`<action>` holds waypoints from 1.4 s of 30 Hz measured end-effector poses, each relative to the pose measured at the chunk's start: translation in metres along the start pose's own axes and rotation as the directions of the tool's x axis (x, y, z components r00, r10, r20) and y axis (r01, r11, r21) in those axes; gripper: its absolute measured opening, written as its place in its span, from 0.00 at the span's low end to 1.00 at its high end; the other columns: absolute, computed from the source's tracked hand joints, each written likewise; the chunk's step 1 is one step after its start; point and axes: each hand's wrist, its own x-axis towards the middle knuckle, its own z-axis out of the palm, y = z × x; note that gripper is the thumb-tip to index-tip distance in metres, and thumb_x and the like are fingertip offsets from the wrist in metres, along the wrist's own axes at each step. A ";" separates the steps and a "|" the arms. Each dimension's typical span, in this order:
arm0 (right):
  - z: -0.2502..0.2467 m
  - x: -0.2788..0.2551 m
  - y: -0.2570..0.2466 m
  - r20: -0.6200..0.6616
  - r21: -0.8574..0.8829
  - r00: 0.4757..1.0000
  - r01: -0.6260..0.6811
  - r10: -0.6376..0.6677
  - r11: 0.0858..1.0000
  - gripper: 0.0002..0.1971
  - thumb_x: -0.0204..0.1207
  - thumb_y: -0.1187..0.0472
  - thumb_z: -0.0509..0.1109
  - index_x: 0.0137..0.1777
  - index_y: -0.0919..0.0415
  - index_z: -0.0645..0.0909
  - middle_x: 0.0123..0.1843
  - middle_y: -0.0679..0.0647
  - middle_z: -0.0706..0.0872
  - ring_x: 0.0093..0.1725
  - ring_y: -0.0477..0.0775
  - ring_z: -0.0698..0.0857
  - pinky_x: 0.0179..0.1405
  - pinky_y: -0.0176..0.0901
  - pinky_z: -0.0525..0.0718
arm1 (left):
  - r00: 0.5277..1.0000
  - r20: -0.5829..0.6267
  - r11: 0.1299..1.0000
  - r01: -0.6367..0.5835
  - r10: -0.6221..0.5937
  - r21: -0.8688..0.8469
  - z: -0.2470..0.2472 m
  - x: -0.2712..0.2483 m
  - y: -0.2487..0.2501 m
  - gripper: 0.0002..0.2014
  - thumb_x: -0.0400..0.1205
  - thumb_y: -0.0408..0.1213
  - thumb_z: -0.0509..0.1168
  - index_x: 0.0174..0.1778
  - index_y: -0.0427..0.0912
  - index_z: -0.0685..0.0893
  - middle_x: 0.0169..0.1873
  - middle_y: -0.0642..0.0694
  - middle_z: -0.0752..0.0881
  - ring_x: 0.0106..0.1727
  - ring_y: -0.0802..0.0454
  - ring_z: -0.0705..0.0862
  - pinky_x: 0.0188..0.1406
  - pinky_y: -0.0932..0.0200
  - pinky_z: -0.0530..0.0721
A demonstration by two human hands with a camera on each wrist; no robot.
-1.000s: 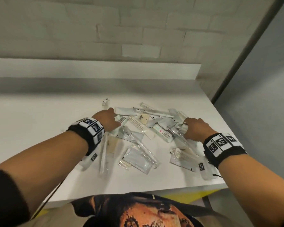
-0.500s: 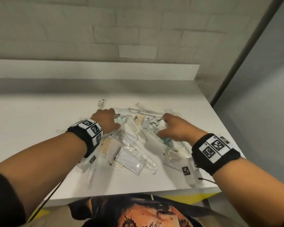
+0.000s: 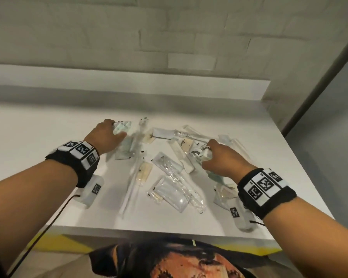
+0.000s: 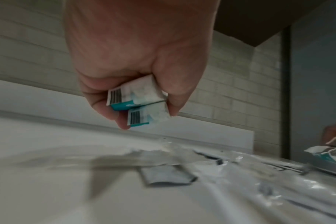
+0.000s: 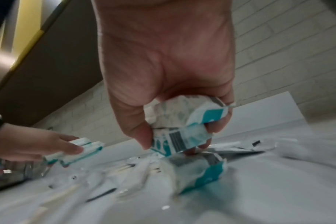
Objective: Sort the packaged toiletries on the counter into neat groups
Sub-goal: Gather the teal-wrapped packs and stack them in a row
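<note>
**A:** From the head view, how far along are you?

**B:** Barely started, I'd judge. Most packets still lie mixed in one heap on the white counter: clear sleeves, long thin wrapped sticks, small tan sachets. Your left hand is at the heap's far-left edge with teal-and-white packets in it; your right hand is over the heap's right side, holding crumpled packets.

**A:** And the left wrist view?

**B:** Your left hand's fingers and thumb pinch two small barcode-printed, teal-edged packets, stacked, lifted clear of the counter beside the heap. That looks like one group being gathered.

**A:** The right wrist view?

**B:** Your right hand is curled round two matching teal-and-white packets, rather crushed. Another of the same kind lies in the heap right under it.

**A:** So what's left?

**B:** Nearly everything: no group is laid out on the counter yet, and the heap's sleeves, sticks and sachets are unsorted.
</note>
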 end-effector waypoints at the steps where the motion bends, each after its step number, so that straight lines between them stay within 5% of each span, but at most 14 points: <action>1: 0.000 0.003 0.000 -0.012 -0.024 1.000 -0.017 0.017 1.000 0.27 0.72 0.52 0.70 0.70 0.54 0.68 0.50 0.51 0.83 0.47 0.52 0.83 0.38 0.45 0.82 | 1.000 0.009 1.000 0.019 -0.018 -0.007 -0.002 0.001 -0.009 0.33 0.81 0.51 0.64 0.76 0.34 0.66 0.71 0.33 0.76 0.69 0.35 0.77 0.65 0.48 0.74; 7: 0.007 0.017 -0.004 0.028 -0.155 0.995 -0.093 0.099 0.983 0.34 0.70 0.47 0.73 0.74 0.54 0.65 0.57 0.52 0.85 0.50 0.53 0.84 0.40 0.43 0.81 | 0.984 0.161 0.997 0.067 -0.073 0.041 -0.011 0.008 -0.052 0.32 0.83 0.50 0.62 0.77 0.34 0.64 0.71 0.32 0.75 0.68 0.35 0.78 0.64 0.49 0.74; 10: 0.009 0.020 -0.011 0.033 -0.207 0.990 -0.126 0.136 0.970 0.35 0.63 0.51 0.78 0.70 0.49 0.68 0.52 0.48 0.86 0.47 0.52 0.84 0.35 0.41 0.79 | 0.977 0.215 0.994 -0.025 0.002 0.106 -0.006 0.008 -0.058 0.31 0.83 0.52 0.62 0.76 0.36 0.66 0.71 0.34 0.75 0.68 0.36 0.77 0.66 0.47 0.75; 15: -0.009 0.021 -0.035 -0.059 -0.146 0.978 -0.208 0.202 0.967 0.32 0.63 0.54 0.78 0.68 0.52 0.70 0.44 0.50 0.81 0.43 0.54 0.82 0.40 0.46 0.84 | 0.959 0.242 0.972 -0.187 0.149 0.144 0.008 0.006 -0.033 0.29 0.81 0.53 0.62 0.74 0.38 0.68 0.68 0.35 0.76 0.67 0.36 0.77 0.65 0.47 0.76; 19: -0.013 0.006 -0.101 -0.007 -0.016 1.000 -0.029 0.029 0.999 0.32 0.65 0.50 0.79 0.68 0.47 0.70 0.43 0.47 0.83 0.41 0.50 0.84 0.36 0.45 0.83 | 0.906 0.335 0.956 -0.290 0.259 0.046 0.020 0.005 -0.006 0.31 0.82 0.52 0.63 0.76 0.38 0.66 0.70 0.36 0.75 0.68 0.38 0.77 0.65 0.48 0.76; 23: 0.032 0.002 -0.175 0.171 -0.155 0.955 0.270 -0.244 0.950 0.34 0.66 0.50 0.78 0.70 0.47 0.67 0.49 0.49 0.84 0.44 0.52 0.82 0.35 0.45 0.80 | 0.907 0.315 0.953 -0.303 0.279 0.029 0.006 0.016 -0.022 0.31 0.82 0.52 0.64 0.76 0.39 0.66 0.70 0.36 0.76 0.68 0.38 0.77 0.65 0.48 0.76; 26: 0.069 0.011 -0.210 0.231 -0.257 0.914 0.388 -0.334 0.885 0.31 0.67 0.54 0.76 0.69 0.50 0.68 0.50 0.51 0.85 0.43 0.54 0.80 0.30 0.43 0.74 | 0.918 0.289 0.943 -0.313 0.270 0.113 -0.012 0.022 -0.051 0.32 0.80 0.52 0.66 0.77 0.41 0.65 0.71 0.37 0.76 0.69 0.38 0.75 0.66 0.48 0.75; 30: 0.084 0.026 -0.215 0.195 -0.277 0.930 0.357 -0.311 0.892 0.23 0.71 0.61 0.69 0.66 0.52 0.69 0.51 0.52 0.84 0.49 0.58 0.84 0.40 0.47 0.80 | 0.915 0.328 0.948 -0.291 0.236 0.130 -0.027 0.023 -0.086 0.34 0.77 0.52 0.70 0.76 0.45 0.67 0.70 0.40 0.76 0.69 0.40 0.75 0.64 0.51 0.74; 34: 0.071 0.041 -0.196 0.121 -0.255 0.978 0.194 -0.167 0.947 0.24 0.71 0.61 0.68 0.66 0.52 0.69 0.47 0.49 0.82 0.43 0.52 0.82 0.35 0.45 0.81 | 0.876 0.383 0.938 -0.341 0.291 0.066 -0.032 0.010 -0.099 0.32 0.71 0.52 0.74 0.70 0.50 0.72 0.64 0.48 0.79 0.62 0.47 0.79 0.57 0.56 0.76; 38: 0.062 0.058 -0.193 0.152 -0.358 0.987 0.110 -0.058 0.927 0.36 0.61 0.54 0.78 0.70 0.52 0.67 0.56 0.51 0.81 0.52 0.55 0.81 0.47 0.50 0.84 | 0.808 0.460 0.911 -0.411 0.369 -0.010 -0.031 0.002 -0.099 0.37 0.66 0.53 0.79 0.69 0.52 0.72 0.61 0.51 0.76 0.61 0.51 0.77 0.63 0.53 0.77; 40: 0.059 0.062 -0.194 0.101 -0.416 0.990 0.133 -0.100 0.899 0.48 0.54 0.44 0.82 0.75 0.50 0.65 0.65 0.53 0.76 0.62 0.57 0.76 0.59 0.53 0.78 | 0.790 0.475 0.894 -0.449 0.388 0.016 -0.035 0.005 -0.099 0.36 0.65 0.53 0.79 0.67 0.54 0.74 0.57 0.52 0.74 0.59 0.52 0.76 0.62 0.53 0.77; 42: 0.056 0.060 -0.202 -0.017 -0.425 0.978 0.181 -0.207 0.887 0.49 0.56 0.38 0.80 0.78 0.48 0.64 0.68 0.53 0.74 0.67 0.58 0.71 0.66 0.54 0.70 | 0.785 0.486 0.894 -0.447 0.383 0.018 -0.042 0.014 -0.100 0.32 0.67 0.54 0.78 0.66 0.54 0.76 0.55 0.53 0.78 0.56 0.52 0.78 0.56 0.56 0.78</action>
